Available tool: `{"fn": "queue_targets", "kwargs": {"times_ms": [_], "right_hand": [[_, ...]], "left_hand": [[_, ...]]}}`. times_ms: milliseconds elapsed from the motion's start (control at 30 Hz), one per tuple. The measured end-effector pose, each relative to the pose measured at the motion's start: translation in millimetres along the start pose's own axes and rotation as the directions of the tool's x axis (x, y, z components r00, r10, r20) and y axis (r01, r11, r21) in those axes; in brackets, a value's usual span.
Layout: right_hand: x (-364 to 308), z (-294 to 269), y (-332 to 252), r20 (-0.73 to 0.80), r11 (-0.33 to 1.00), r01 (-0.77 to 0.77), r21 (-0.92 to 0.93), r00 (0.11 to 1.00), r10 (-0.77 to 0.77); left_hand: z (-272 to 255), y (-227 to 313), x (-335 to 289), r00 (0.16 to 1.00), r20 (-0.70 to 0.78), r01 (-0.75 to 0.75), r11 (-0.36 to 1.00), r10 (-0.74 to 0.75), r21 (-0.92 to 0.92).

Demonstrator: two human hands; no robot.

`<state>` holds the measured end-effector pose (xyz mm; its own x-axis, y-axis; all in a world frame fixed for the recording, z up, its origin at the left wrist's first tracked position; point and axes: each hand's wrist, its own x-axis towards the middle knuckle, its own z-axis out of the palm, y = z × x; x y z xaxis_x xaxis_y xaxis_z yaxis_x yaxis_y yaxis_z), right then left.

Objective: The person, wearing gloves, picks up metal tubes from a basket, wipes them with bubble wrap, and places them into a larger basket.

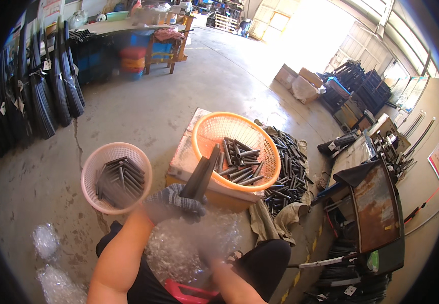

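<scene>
In the head view, the left hand (176, 202), wearing a grey knitted glove, is closing its fingers around a small bunch of slender black tubes (199, 177), which are pointing up and slightly to the right, overlapping the near rim of a round orange plastic basket with pale mesh walls (210, 136). The right hand (210, 256) is blurring below it, above a crumpled mass of clear plastic wrapping (166, 248) that is lying between the person's legs; how far this hand is opening, and whether it is holding anything, cannot be told.

The orange basket is sitting on a box with a whitish top (185, 152), and more short dark tubes (242, 164) are lying loosely inside it. To the left, a round pale pink plastic basket (90, 175) is standing on the concrete floor (143, 96), holding a heap of similar black tubes (126, 175). Just right of the orange basket, a large pile of dark tubes (291, 175) is spreading over a drab olive cloth (280, 223). A bright red plastic object (179, 291) is showing at the lower edge, and two clear plastic bundles (46, 240) are lying at the lower left.
</scene>
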<state>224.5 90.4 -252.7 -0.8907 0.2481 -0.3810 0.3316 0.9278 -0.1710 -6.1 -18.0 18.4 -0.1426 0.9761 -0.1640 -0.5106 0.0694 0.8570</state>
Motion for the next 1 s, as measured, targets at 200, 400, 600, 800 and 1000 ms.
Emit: {"fn": "queue_targets", "kwargs": {"times_ms": [200,400,600,800,1000], "right_hand": [[8.9,36.7,32.1,-0.009,0.916,-0.162,0.367,0.984,0.178],[26.9,-199.9,-41.5,-0.565,-0.007,0.565,0.825,0.825,0.027],[33.8,-216.2,-30.4,-0.232,-0.517,-0.158,0.841,0.758,-0.609],[30.6,-65.1,10.3,-0.681,0.922,0.359,-0.144,0.641,-0.356],[4.6,53.8,28.8,0.348,0.977,-0.213,0.008,0.917,0.197]], "left_hand": [[7.3,3.5,4.7,1.000,-0.002,-0.026,0.997,0.026,-0.079],[-2.2,-6.5,7.3,0.988,0.116,-0.127,0.966,0.103,0.224],[26.5,12.0,-4.7,0.992,0.088,-0.096,0.991,0.088,0.095],[8.9,1.2,0.6,0.999,0.025,-0.032,0.910,0.024,0.414],[2.5,-1.6,2.2,1.000,0.005,-0.026,0.993,0.025,0.118]]}}
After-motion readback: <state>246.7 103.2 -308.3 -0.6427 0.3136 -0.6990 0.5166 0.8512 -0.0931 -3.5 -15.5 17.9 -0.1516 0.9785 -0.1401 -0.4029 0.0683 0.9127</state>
